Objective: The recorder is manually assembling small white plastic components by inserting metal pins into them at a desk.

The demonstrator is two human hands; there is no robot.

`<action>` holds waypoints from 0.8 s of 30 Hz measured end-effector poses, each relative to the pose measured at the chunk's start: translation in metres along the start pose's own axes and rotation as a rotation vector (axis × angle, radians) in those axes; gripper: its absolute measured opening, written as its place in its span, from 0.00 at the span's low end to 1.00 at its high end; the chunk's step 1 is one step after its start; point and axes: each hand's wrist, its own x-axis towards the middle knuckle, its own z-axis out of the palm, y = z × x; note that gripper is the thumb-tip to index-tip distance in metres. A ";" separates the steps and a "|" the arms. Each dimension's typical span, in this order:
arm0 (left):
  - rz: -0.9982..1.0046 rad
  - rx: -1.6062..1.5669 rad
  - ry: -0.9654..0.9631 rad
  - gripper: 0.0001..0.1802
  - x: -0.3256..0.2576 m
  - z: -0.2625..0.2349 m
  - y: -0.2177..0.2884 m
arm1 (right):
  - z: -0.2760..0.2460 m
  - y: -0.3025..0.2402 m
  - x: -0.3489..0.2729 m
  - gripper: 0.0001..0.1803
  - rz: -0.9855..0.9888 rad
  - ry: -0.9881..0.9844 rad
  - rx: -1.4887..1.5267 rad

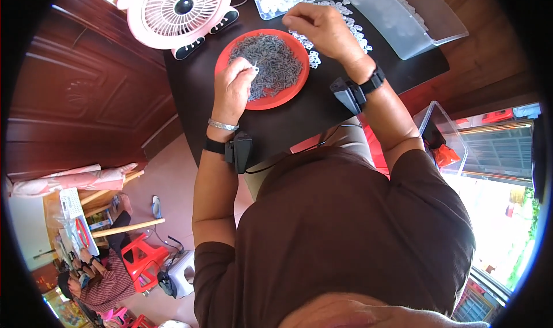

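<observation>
"What colour is the round plate (269, 104) showing?"
"Orange-red, while the small slim pieces (273, 60) are looking grey."
"And the desk fan (184, 6)?"
"It's wearing pale pink, its shoe-shaped feet (224, 22) sporting black and white."
"The T-shirt (345, 230)?"
"It's showing plain dark brown."

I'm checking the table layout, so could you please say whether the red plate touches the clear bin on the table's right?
Apart: the head view shows dark tabletop and white pieces between the red plate and the clear bin.
</observation>
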 end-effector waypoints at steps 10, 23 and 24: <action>0.071 0.033 -0.014 0.06 0.000 0.004 -0.002 | -0.072 0.059 -0.021 0.12 0.098 -0.085 -0.447; 0.045 0.065 -0.036 0.07 0.001 0.005 -0.009 | -0.039 0.083 -0.022 0.11 0.071 -0.291 -0.785; 0.044 0.064 -0.033 0.07 0.001 0.005 -0.009 | -0.039 0.083 -0.021 0.11 0.044 -0.297 -0.791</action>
